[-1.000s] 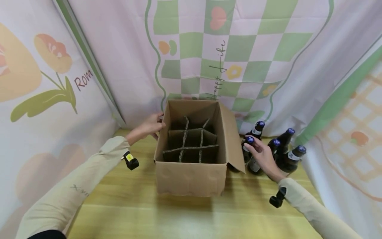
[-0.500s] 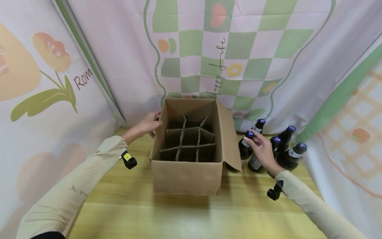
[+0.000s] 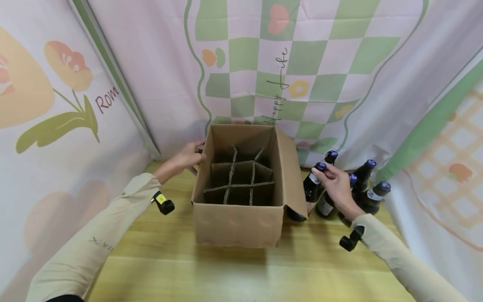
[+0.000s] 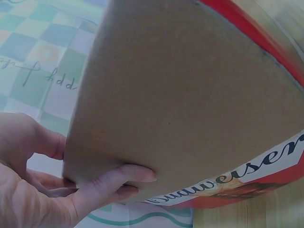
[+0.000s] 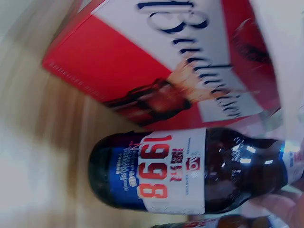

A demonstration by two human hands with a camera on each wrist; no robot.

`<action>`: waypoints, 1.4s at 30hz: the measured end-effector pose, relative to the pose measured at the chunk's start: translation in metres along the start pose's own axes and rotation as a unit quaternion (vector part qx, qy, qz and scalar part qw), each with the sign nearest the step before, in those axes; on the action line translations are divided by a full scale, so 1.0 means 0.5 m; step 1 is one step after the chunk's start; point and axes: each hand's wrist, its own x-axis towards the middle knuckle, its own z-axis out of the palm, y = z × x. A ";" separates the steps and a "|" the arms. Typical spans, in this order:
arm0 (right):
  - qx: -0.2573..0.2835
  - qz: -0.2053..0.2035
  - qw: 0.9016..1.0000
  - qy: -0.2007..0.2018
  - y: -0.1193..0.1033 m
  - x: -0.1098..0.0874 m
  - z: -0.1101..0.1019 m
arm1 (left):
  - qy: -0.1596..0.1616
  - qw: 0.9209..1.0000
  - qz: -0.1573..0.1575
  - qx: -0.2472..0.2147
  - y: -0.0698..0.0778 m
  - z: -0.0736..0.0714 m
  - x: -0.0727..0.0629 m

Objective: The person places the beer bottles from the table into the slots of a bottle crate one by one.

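Note:
My left hand [image 3: 184, 160] is at the left side of an open cardboard box [image 3: 238, 225]. In the left wrist view its fingers pinch the edge of a plain brown flap [image 4: 180, 95], some in front and some behind. Right of the box, my right hand [image 3: 338, 185] grips the neck of a dark beer bottle [image 3: 311, 184] with a blue cap. The right wrist view shows that bottle's white and blue label [image 5: 173, 175] marked 1998, close beside the box's red printed side [image 5: 135, 71]. The box's right flap [image 3: 292, 178] hides part of its lower end.
Cardboard dividers [image 3: 241, 185] split the box's inside into cells. Several more blue-capped bottles stand to the right, such as one at the far right [image 3: 371, 199] and one behind [image 3: 331, 157]. A patterned curtain [image 3: 245, 54] hangs close behind the box. Everything rests on a wooden table [image 3: 241, 272].
My right hand has raised the beer bottle slightly and shifted it back, closer to the bottle behind. My left hand keeps its hold at the box's left side.

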 end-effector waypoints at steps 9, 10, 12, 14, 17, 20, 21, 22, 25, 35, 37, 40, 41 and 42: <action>-0.030 0.040 0.999 -0.011 -0.063 0.010 -0.027 | -0.004 1.000 -0.012 -0.027 -0.001 -0.003 -0.003; -0.034 0.044 0.998 -0.014 -0.069 0.011 -0.029 | -0.005 0.999 -0.015 -0.030 -0.002 -0.004 -0.004; -0.044 0.049 0.998 -0.018 -0.079 0.013 -0.033 | -0.008 0.999 -0.020 -0.041 -0.003 -0.006 -0.005; -0.045 0.045 0.998 -0.019 -0.086 0.014 -0.040 | -0.014 0.998 -0.024 -0.055 -0.004 -0.007 -0.003; -0.039 0.031 0.999 -0.018 -0.096 0.016 -0.051 | -0.025 0.996 -0.027 -0.078 -0.008 -0.009 -0.001; -0.036 0.016 0.999 -0.018 -0.111 0.016 -0.062 | -0.035 0.995 -0.029 -0.093 -0.014 -0.012 -0.002; -0.038 0.013 0.999 -0.017 -0.118 0.016 -0.066 | -0.037 0.994 -0.030 -0.097 -0.016 -0.013 -0.003; -0.041 0.009 0.999 -0.018 -0.127 0.016 -0.069 | -0.040 0.994 -0.030 -0.099 -0.018 -0.014 -0.004; -0.045 -0.012 0.999 -0.008 -0.155 0.024 -0.077 | -0.044 0.993 -0.024 -0.103 -0.020 -0.017 -0.006; -0.017 -0.042 0.998 0.032 -0.236 0.050 -0.108 | -0.059 0.993 0.007 -0.105 -0.021 -0.020 -0.007; -0.010 -0.052 0.998 0.038 -0.251 0.052 -0.114 | -0.060 0.993 0.005 -0.105 -0.022 -0.019 -0.006; 0.062 -0.036 0.997 0.029 -0.275 0.058 -0.130 | -0.054 0.993 -0.001 -0.109 -0.021 -0.018 -0.005; 0.099 -0.021 0.995 0.025 -0.284 0.060 -0.138 | -0.052 0.992 -0.003 -0.111 -0.020 -0.017 -0.004; 0.139 -0.004 0.990 0.024 -0.294 0.061 -0.147 | -0.051 0.992 -0.005 -0.112 -0.018 -0.016 -0.003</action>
